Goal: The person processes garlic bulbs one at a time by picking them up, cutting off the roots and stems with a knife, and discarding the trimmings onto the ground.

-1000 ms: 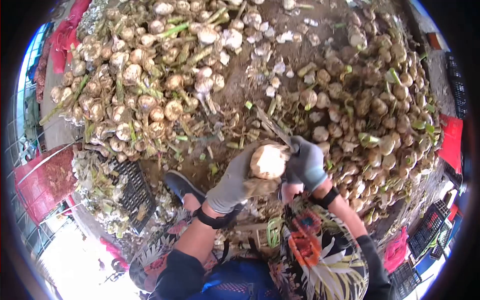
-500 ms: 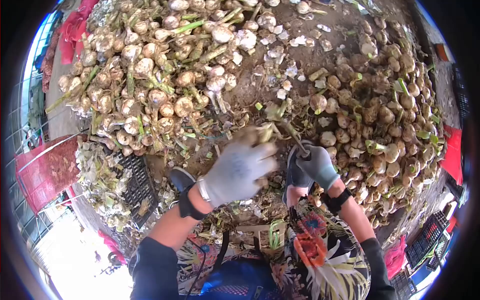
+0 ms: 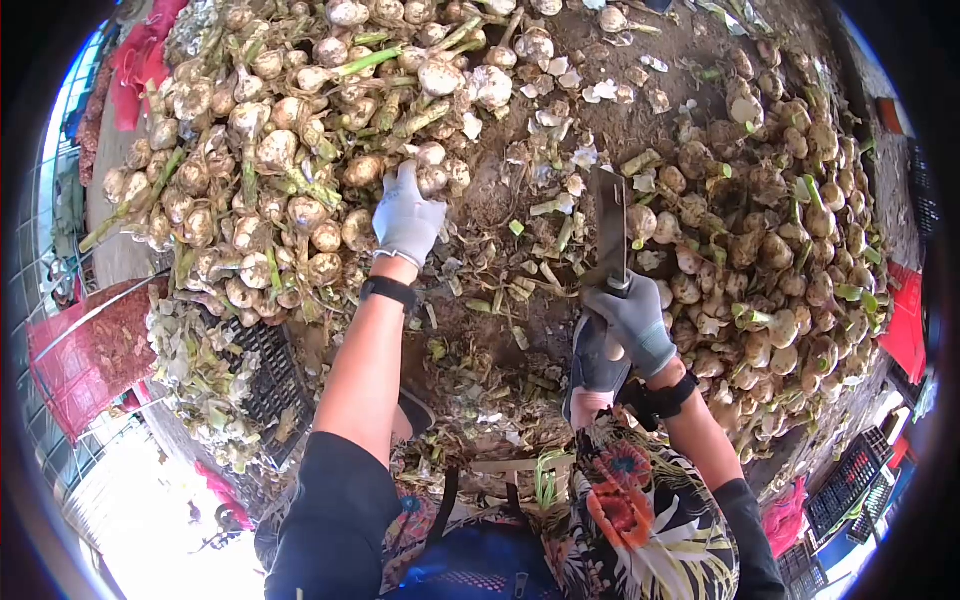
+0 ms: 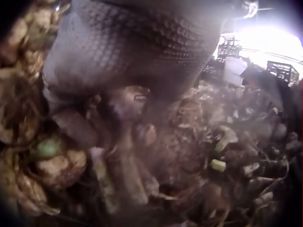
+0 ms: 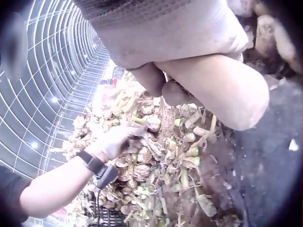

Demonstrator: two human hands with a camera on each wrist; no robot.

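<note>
Littered ground [image 3: 490,195] lies below; my left hand [image 3: 408,220] is at the garlic bulbs [image 3: 460,176], grip unclear. Best take one squarely, the knife [image 3: 612,225] clamped in my right hand [image 3: 632,318] held clear.

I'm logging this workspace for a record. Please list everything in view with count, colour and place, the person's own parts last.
Left garlic heap: too many to count, cream-brown, left
Right garlic heap: too many to count, cream-brown, right
Stem scraps: many, green and tan, ground between heaps
Knife: one, dark grey blade, beside right heap
Black crates: several, left and right
Red and pink material: several pieces, both edges
Wire mesh: exact count unclear, whitish, left side
Shoes: two, dark, below centre
Floral trousers: one pair, multicoloured, bottom
Wrist straps: two, black, wrists
Left hand: one, pale grey glove, touching left heap
Right hand: one, grey glove, holding knife
</note>
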